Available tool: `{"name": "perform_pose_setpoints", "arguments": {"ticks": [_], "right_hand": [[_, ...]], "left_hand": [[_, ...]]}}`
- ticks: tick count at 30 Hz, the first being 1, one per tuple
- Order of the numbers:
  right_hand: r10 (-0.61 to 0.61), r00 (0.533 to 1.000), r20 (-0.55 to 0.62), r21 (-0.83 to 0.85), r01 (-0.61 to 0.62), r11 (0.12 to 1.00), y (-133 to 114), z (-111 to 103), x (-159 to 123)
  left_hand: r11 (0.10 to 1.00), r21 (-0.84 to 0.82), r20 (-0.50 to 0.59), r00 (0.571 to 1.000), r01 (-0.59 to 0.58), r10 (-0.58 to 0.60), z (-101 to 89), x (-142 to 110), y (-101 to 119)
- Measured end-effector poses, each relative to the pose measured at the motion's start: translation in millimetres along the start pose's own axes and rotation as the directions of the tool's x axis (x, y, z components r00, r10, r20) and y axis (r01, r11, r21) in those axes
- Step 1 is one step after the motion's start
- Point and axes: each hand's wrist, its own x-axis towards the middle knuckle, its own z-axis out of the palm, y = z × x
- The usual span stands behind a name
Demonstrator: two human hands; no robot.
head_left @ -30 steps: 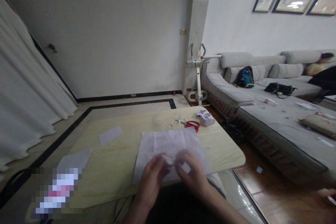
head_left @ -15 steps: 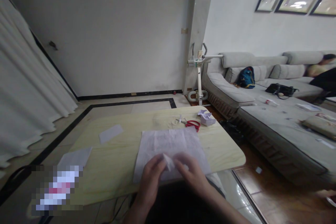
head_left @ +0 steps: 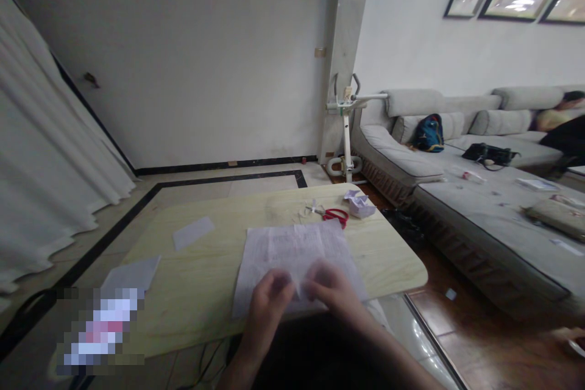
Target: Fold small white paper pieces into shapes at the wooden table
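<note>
A small folded piece of white paper [head_left: 298, 286] is pinched between my two hands. My left hand [head_left: 272, 292] has its thumb and fingers closed on the paper's left side. On the other side, my right hand [head_left: 329, 285] is closed at the paper's right edge, slightly smeared by motion. Both hands hover over a large creased sheet of printed paper [head_left: 292, 247] lying flat near the table's front edge. Just past that sheet lie scissors with red handles [head_left: 336, 216]. Folded paper shapes [head_left: 362, 206] sit to their right.
The pale wooden table [head_left: 214, 292] also carries a small paper sheet [head_left: 193, 233] and another sheet [head_left: 132, 274] at left. A blurred-out bright object [head_left: 103, 329] is at the near left corner. An exercise bike [head_left: 347, 134] and grey sofa [head_left: 475, 225] stand beyond; a person sits far right.
The folded paper has turned and shows less of its white face, now a narrow sliver between my hands. My right hand has shifted slightly. Things on the table stay put.
</note>
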Motion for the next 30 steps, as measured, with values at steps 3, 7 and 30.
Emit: {"name": "perform_pose_setpoints", "arguments": {"ticks": [3,7,30], "right_hand": [[0.012,0.999,0.034,0.047,-0.014,0.999,-3,2,-1],[-0.011,1.000,0.001,-0.031,0.011,0.999,-1,2,-2],[-0.020,0.995,0.098,-0.432,0.061,0.900,3,1,-5]], "left_hand": [[1.000,0.016,-0.008,1.000,-0.002,0.002,0.3,-2,-2],[0.995,0.098,0.040,0.999,-0.025,0.021,-3.9,0,-5],[0.793,0.446,0.261,0.908,-0.415,0.328,-8.2,1,-18]]}}
